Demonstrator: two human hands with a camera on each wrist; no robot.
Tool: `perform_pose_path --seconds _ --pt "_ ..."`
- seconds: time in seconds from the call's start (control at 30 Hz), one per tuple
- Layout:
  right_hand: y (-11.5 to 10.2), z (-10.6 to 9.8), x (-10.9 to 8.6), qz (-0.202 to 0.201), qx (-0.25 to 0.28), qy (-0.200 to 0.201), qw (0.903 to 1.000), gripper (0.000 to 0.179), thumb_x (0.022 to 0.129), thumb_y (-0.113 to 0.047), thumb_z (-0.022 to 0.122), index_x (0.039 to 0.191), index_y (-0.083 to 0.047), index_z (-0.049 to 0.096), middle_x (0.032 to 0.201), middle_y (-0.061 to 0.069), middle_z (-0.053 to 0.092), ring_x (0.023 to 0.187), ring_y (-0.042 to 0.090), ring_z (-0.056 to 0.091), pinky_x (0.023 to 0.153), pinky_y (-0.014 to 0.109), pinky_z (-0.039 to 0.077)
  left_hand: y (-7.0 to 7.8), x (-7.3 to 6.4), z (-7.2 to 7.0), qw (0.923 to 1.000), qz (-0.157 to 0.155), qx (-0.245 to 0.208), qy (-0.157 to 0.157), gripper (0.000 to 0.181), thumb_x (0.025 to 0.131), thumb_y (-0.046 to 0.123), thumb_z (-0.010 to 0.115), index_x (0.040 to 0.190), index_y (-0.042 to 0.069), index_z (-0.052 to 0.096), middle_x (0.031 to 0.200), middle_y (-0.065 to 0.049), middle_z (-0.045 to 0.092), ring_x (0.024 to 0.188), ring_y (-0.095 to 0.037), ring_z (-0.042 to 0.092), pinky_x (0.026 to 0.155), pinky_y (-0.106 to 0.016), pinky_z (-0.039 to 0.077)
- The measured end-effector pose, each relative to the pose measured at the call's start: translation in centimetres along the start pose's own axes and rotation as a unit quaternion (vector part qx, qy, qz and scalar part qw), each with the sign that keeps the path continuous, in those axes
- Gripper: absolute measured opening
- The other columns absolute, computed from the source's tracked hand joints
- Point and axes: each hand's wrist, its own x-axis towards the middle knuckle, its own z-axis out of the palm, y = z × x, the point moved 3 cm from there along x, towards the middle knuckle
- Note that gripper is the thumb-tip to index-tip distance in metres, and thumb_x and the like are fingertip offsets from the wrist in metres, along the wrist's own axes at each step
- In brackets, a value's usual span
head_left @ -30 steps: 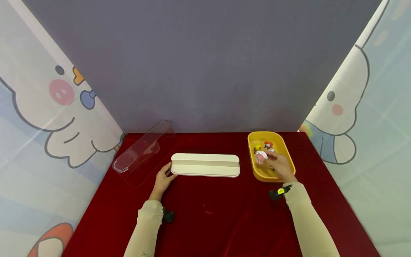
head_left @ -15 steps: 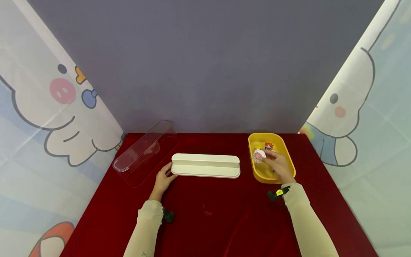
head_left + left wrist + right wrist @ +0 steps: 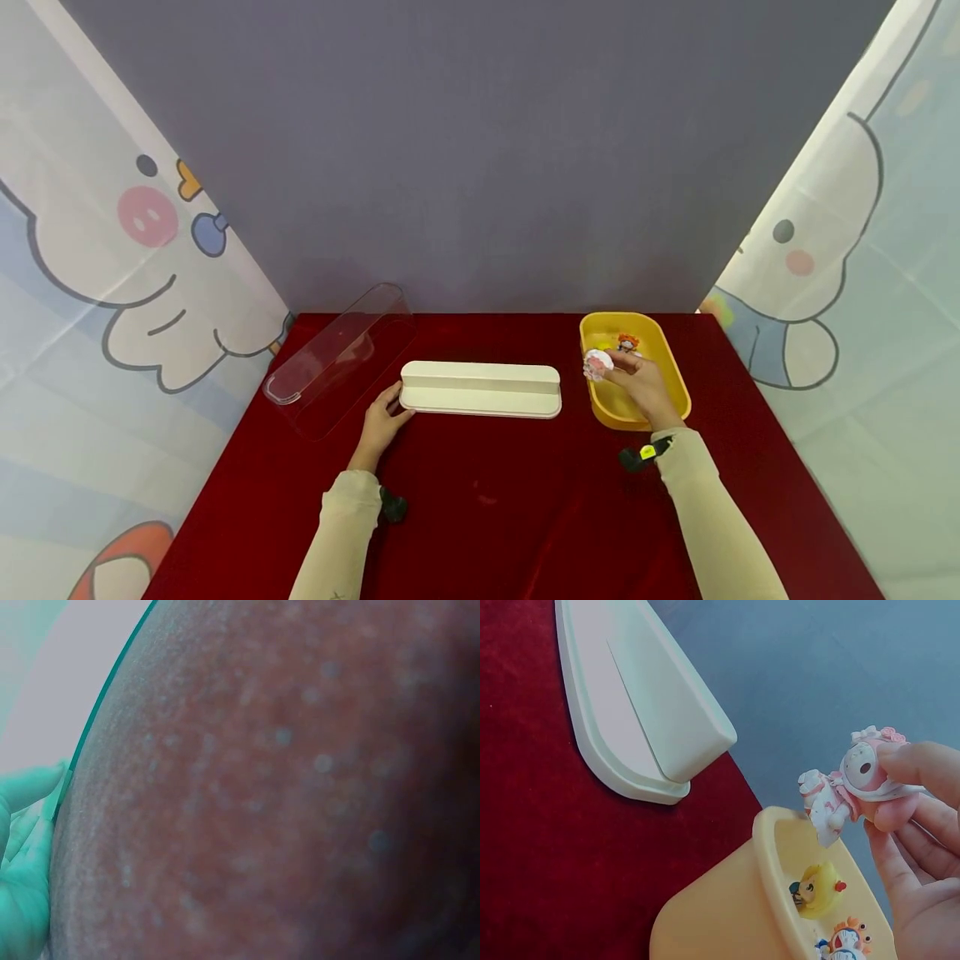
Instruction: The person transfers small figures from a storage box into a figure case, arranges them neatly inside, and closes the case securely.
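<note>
My right hand [image 3: 647, 387] pinches a small pink-and-white figurine [image 3: 855, 784] between thumb and fingers, above the left rim of the yellow bin [image 3: 678, 375]. The figurine has a rounded hood with pink flowers and is tilted sideways in the right wrist view. A cream two-step display base [image 3: 480, 400] lies on the red cloth in the middle. At its left end my left hand [image 3: 380, 423] holds the corner, thumb at the front edge and fingers along the side. In the left wrist view, thumb and fingers [image 3: 30, 787] meet at the base's edge.
Inside the bin lie an orange-topped figurine [image 3: 847, 937] and a yellow one [image 3: 817, 892]. A long clear plastic cover [image 3: 337, 358] rests at the back left. Behind the red-covered table [image 3: 480, 508] stands a grey wall [image 3: 480, 167], with printed cartoon curtains on both sides.
My right hand has moved slightly left with the figurine, from over the bin's inside to over its left rim. The left hand stays at the display base.
</note>
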Motion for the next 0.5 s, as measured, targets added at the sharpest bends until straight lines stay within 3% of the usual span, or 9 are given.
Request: perform_pose_path --seconds 0.23,0.5 --pt "-0.7 0.5 -0.2 -0.022 0.015 0.003 0.9996 0.048 0.083 -0.014 0.072 0.124 0.006 0.058 0.116 0.017 0.064 0.087 -0.004 0.058 0.077 0.011 0.053 -0.1 0.0 0.1 1.0000 0.001 0.005 0.001 0.069 0.082 -0.004 0.069 0.142 -0.007 0.035 0.146 -0.024 0.033 0.131 -0.039 0.038 0.105 -0.040 0.041" --pt "-0.8 1.2 -0.3 -0.032 0.020 -0.016 0.9992 0.050 0.084 -0.017 0.072 0.125 0.006 0.057 0.122 0.024 0.059 0.090 -0.006 0.057 0.080 0.008 0.050 -0.2 -0.2 0.2 1.0000 0.004 0.005 0.003 0.069 0.081 -0.004 0.070 0.141 -0.007 0.036 0.145 -0.025 0.034 0.131 -0.039 0.038 0.104 -0.040 0.042"
